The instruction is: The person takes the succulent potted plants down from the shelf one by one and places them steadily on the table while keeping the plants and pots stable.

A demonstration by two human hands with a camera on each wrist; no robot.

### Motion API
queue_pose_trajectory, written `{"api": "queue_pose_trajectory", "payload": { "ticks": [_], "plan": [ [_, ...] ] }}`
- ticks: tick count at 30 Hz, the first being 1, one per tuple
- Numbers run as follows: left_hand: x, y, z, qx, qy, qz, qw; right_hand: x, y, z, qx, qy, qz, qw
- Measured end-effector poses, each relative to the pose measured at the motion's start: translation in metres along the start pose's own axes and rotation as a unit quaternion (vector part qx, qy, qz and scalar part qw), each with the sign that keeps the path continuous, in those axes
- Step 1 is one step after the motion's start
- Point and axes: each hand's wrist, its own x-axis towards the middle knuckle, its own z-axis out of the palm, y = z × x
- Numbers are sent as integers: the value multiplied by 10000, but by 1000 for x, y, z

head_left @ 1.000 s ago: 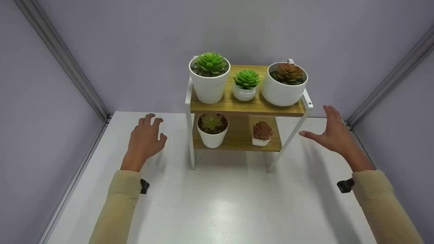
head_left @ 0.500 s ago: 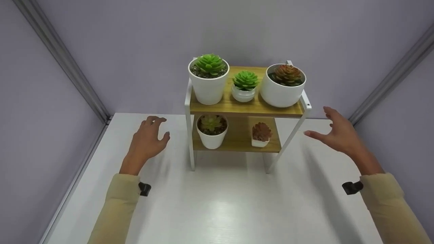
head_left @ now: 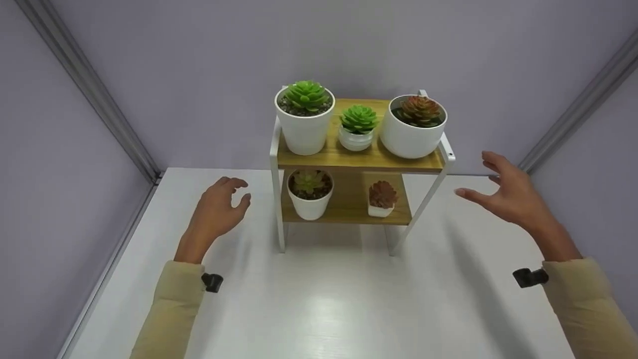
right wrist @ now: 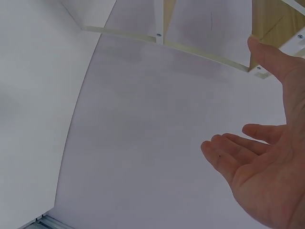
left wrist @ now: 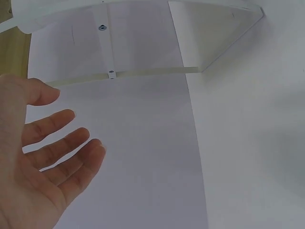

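A two-tier plant shelf with wooden boards and a white frame stands between my hands. On its top board are a tall white pot with a green succulent, a small ribbed pot with a green succulent and a round white bowl pot with a reddish succulent. The lower board bears a potted pale green succulent and a small square pot with a red succulent. My left hand hovers left of the frame, fingers loosely bent, holding nothing. Over on the right, my right hand is likewise bare, thumb spread from the fingers.
The shelf's legs rest on a white tabletop. A grey wall rises close behind, and side panels with metal corner rails enclose the table left and right. Both wrists wear small black cameras.
My right hand has drifted outward to the right, away from the shelf. The left hand has sunk slightly lower in view, its fingers bending more. The pots keep their places on the shelf.
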Motion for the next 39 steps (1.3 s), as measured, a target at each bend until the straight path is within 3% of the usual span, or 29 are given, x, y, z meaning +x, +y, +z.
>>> {"api": "queue_pose_trajectory", "payload": {
  "ticks": [13,28,39],
  "plan": [
    [-3,14,0,-1083,-52,-43,9941,-8,-19,-20,-11,143,-12,9999],
    [-6,21,3,-1782,-153,-150,9838,-21,-48,-33,170,250,-301,9991],
    [-4,37,7,-2687,-8,-93,9632,-25,-63,-36,303,148,-287,9990]
  ]
}}
